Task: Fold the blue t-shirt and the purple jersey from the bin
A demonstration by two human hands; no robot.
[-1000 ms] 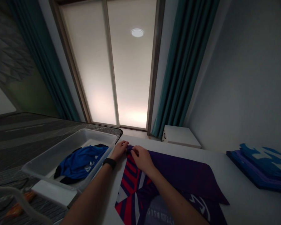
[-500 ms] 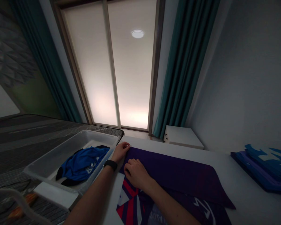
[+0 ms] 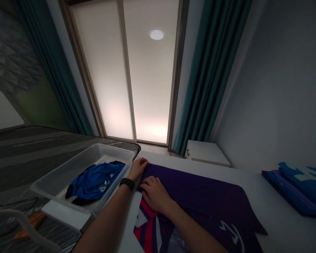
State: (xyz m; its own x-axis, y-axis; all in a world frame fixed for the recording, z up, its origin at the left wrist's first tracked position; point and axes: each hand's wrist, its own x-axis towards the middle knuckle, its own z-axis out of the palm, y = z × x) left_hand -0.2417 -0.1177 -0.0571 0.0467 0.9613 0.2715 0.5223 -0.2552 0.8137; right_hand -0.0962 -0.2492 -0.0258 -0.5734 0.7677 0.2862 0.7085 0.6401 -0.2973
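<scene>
A dark purple shirt [image 3: 200, 189] lies on the white table, its far part folded over toward me. Below the fold show a red, white and purple pattern and some white print. At its far left corner, my left hand [image 3: 138, 167] has thumb and fingers closed on the edge of the cloth; a black band is on that wrist. My right hand [image 3: 156, 193] rests on the shirt near its left side, fingers stretched out over the fabric and slightly bent. My right forearm crosses over the patterned part and hides some of it.
Left of the table stands a translucent plastic bin [image 3: 68, 168] with a blue and black shirt [image 3: 97, 181] inside. A stack of folded blue and purple clothes [image 3: 297, 188] lies at the right. Beyond the table are a white cabinet [image 3: 208, 153] and frosted sliding doors [image 3: 152, 88].
My right hand's fingers have straightened a little on the cloth. My left hand stays at the corner. The whole view has shifted slightly, and the shirt lies much the same.
</scene>
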